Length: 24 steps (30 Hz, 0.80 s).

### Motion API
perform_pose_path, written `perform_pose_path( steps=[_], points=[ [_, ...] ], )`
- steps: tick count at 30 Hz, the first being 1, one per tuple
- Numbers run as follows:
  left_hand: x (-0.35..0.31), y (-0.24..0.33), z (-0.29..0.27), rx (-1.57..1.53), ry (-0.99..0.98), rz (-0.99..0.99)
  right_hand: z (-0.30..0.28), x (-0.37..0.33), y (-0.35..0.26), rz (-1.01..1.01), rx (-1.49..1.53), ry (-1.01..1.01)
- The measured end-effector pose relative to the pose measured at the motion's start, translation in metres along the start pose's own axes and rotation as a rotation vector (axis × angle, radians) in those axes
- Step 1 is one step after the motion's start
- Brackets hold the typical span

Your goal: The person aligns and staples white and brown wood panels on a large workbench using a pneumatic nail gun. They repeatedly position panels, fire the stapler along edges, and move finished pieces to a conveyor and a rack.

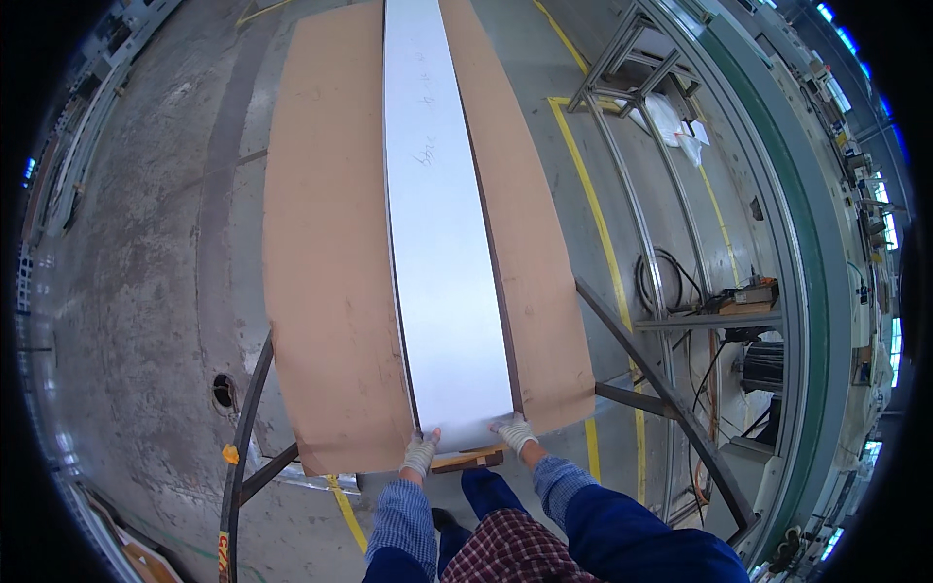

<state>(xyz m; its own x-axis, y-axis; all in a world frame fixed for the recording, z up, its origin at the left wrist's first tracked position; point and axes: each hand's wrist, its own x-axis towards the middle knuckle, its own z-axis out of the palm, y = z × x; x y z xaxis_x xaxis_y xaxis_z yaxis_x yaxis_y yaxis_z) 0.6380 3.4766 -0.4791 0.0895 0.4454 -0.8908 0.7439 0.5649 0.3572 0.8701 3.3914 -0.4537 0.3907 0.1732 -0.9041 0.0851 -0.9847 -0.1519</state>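
Observation:
A long white panel [442, 253] lies lengthwise in front of me on brown cardboard [330, 243], with faint handwriting on its far half. At its near left corner my left hand [421, 451], in a light work glove, grips the edge, thumb on top. The near right corner is held the same way by my right hand [514, 431], also gloved. The fingers under the panel are hidden on both sides. Just below the near edge, between my hands, shows a wooden piece [471, 461].
Dark metal bars [671, 398] slant out from under the cardboard on both sides. On the right runs a long aluminium-framed conveyor with a green belt [812, 223]. A coiled black cable [666, 277] hangs by it. Yellow lines [588, 185] mark the floor; a round hole [224, 391] is at left.

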Motion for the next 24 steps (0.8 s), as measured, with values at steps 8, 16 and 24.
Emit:
perform_pose_path(
  steps=[8,16,24],
  points=[
    [-0.067,0.049,-0.022,0.003,0.152,-0.055,-0.042,-0.029,0.003,-0.016,0.312,-0.019],
    [-0.232,0.063,-0.045,-0.192,0.211,0.184,-0.099,-0.215,0.006,-0.298,0.454,-0.078],
    [-0.406,0.042,-0.084,-0.466,0.131,0.500,-0.128,-0.410,0.037,-0.468,0.457,-0.133]
  ],
)
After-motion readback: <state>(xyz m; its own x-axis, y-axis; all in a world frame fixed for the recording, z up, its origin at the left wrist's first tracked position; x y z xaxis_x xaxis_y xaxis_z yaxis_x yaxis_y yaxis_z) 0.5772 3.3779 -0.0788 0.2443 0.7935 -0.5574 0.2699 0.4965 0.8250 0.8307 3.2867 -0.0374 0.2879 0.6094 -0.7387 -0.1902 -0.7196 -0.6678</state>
